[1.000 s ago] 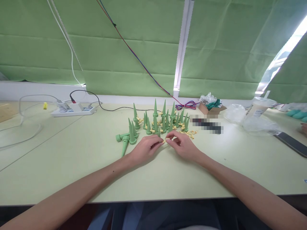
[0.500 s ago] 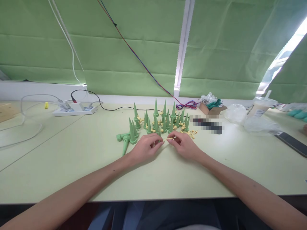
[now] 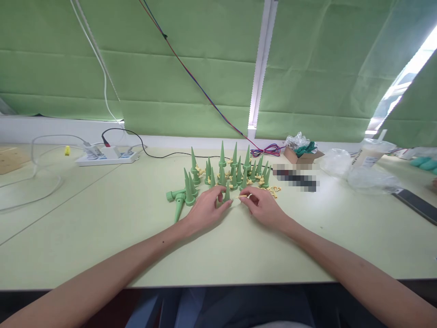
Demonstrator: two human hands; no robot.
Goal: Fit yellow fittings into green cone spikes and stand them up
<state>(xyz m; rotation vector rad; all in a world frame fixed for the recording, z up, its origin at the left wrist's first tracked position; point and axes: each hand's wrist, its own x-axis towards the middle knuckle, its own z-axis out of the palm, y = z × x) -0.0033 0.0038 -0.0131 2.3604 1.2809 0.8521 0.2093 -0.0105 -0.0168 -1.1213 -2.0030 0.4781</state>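
Several green plastic watering spikes (image 3: 222, 155) stand point-up in a cluster at the middle of the table. My left hand (image 3: 210, 206) is at the cluster's front edge, thumb and forefinger apart around a single green spike (image 3: 227, 190). Its thumb lies near the base of that spike; whether it touches cannot be made out. In a pinch, my right hand (image 3: 262, 205) holds a thin yellow plastic piece (image 3: 242, 196), which points left toward the spike. Small yellow valve pieces (image 3: 274, 190) lie loose behind the right hand, and others sit among the spikes.
Left of the cluster, a green spike (image 3: 179, 207) lies on its side. A power strip (image 3: 107, 157) with cables is at the back left. To the right are a blurred dark object (image 3: 295, 178), a cardboard box (image 3: 302, 158), a plastic cup (image 3: 370, 152) and a phone (image 3: 416, 205).
My left thumb and forefinger have parted and shifted slightly left, around the front spike. My right hand has drawn slightly right, still holding the yellow piece.
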